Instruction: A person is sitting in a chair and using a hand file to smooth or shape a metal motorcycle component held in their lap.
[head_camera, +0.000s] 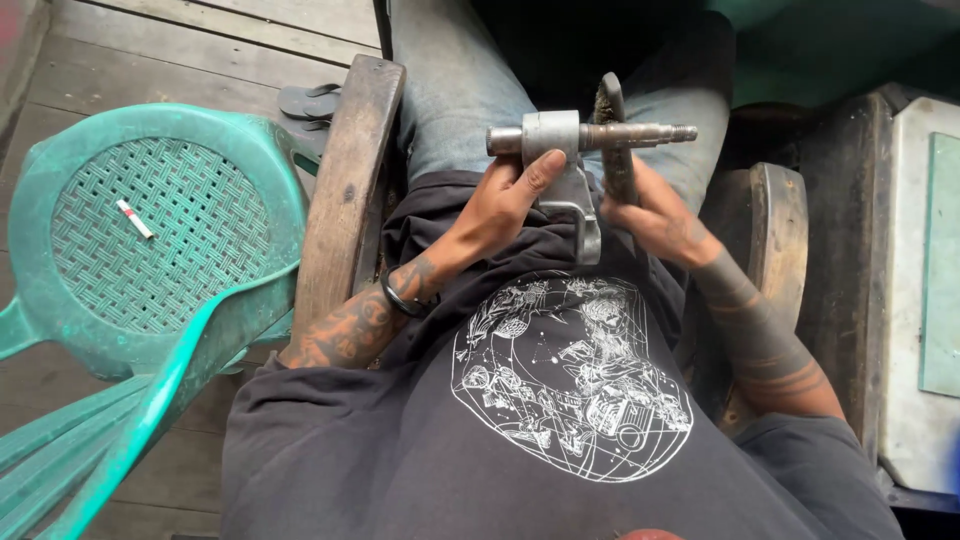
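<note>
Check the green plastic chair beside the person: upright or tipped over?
Upright. The green plastic chair stands on the wooden floor with its woven seat facing up, and a small white stick lies flat on it.

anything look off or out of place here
A small white stick with a red tip lies loose on the seat of the green chair. The metal part, held by the left hand and right hand, looks worn and grimy. Nothing spilled.
</note>
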